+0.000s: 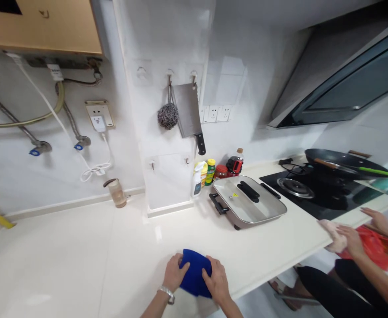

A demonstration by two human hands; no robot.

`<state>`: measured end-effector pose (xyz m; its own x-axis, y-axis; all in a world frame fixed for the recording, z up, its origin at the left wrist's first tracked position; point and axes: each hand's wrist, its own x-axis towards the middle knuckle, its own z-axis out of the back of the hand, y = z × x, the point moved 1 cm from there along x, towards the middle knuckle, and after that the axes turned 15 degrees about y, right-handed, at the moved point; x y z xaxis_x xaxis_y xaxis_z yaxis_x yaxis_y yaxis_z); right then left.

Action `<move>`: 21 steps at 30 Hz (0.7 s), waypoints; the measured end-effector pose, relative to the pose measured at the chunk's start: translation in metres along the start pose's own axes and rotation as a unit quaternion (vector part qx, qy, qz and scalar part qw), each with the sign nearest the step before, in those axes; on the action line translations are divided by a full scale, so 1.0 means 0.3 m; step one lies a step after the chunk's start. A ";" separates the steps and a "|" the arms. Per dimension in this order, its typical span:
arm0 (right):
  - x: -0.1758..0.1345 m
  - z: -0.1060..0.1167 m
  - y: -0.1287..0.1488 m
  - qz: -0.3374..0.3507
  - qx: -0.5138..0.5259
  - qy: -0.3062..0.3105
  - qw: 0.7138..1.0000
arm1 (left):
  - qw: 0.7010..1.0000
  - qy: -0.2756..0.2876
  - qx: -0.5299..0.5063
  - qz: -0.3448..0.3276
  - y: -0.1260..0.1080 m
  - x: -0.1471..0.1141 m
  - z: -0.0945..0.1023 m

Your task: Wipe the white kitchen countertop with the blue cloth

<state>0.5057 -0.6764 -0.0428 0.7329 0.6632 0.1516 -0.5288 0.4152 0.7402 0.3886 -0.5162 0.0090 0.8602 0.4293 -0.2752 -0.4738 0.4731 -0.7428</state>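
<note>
A folded blue cloth (195,274) lies at the front of the white countertop (131,256). My left hand (174,273), with a metal bracelet on its wrist, grips the cloth's left edge, thumb on top. On the cloth's right edge my right hand (218,280) is closed in the same way. Beyond the cloth and to the right stands an electric pan (214,207) with dark handles. Its glass lid (247,207) is on.
At the right, another person's hand (349,238) holds a pale cloth (333,234) at the counter edge. A wok (333,159) sits by the black cooktop (323,198). A cleaver (189,110) and a steel scourer (168,116) hang on the wall. A jug (117,194) stands left.
</note>
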 end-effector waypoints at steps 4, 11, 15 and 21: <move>-0.021 0.033 0.035 -0.032 0.118 0.035 0.992 | 0.998 0.003 -0.043 -0.046 -0.011 -0.069 0.013; -0.035 0.002 0.251 -0.100 0.353 0.206 0.907 | 0.991 0.062 0.018 -0.121 -0.009 -0.123 0.356; -0.049 -0.021 0.256 -0.085 0.285 0.211 0.931 | 0.988 -0.012 0.136 -0.078 0.048 -0.090 0.589; -0.085 -0.007 0.084 0.026 0.072 0.097 0.992 | 0.976 -0.156 0.153 0.026 0.102 -0.064 0.441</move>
<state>0.4726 -0.6815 -0.0293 0.6028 0.7946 0.0729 -0.4869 0.2939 0.8226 0.3327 -0.4082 0.0722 0.7572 0.6490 -0.0738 -0.5901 0.6313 -0.5032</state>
